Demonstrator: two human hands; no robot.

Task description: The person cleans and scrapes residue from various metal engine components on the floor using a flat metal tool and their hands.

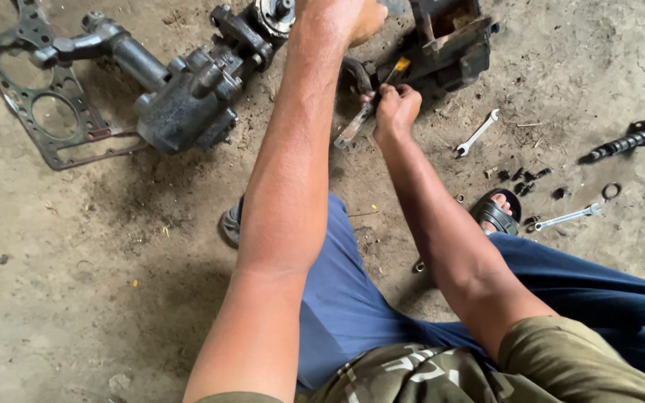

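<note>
No packages, labels, signs or screens show anywhere on this dirt floor.

gearbox housing (188, 97) at 10 o'clock on floor (76, 283) | gasket (31, 112) left of it | metal block (449, 45) at 1 o'clock | two wrenches (478, 133) (569, 216) at 3 o'clock | threaded shaft (628, 142) far right

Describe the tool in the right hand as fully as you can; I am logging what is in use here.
The flat grey metal tool with a yellow handle end looks like a worn chisel or scraper. It lies slanted, its yellow end up against the dark greasy metal housing, its scuffed blade end pointing down-left just above the dirt floor. The right hand grips it around the middle, hiding that part. The left hand is above it, apart from it, at the housing.
</note>
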